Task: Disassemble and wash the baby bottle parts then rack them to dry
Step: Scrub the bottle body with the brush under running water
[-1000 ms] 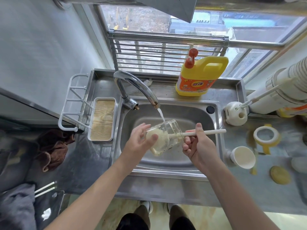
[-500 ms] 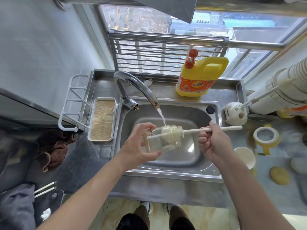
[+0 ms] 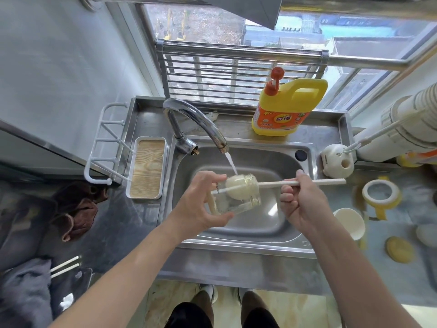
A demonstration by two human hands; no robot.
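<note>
- Scrubbing continues: the right hand (image 3: 300, 204), fingers curled round the brush handle (image 3: 314, 182), has pushed the sponge head (image 3: 236, 190) back inside the bottle (image 3: 246, 204), after drawing it out to the mouth half a second ago.
- The left hand (image 3: 201, 202) grips the bottle's base and holds it on its side above the sink (image 3: 236, 242).
- Water from the tap (image 3: 194, 119) strikes the bottle wall.
- Judgement: the wash stroke is mid-cycle. Rinsing and placing on the white peg rack (image 3: 104, 147) are not yet done.
</note>
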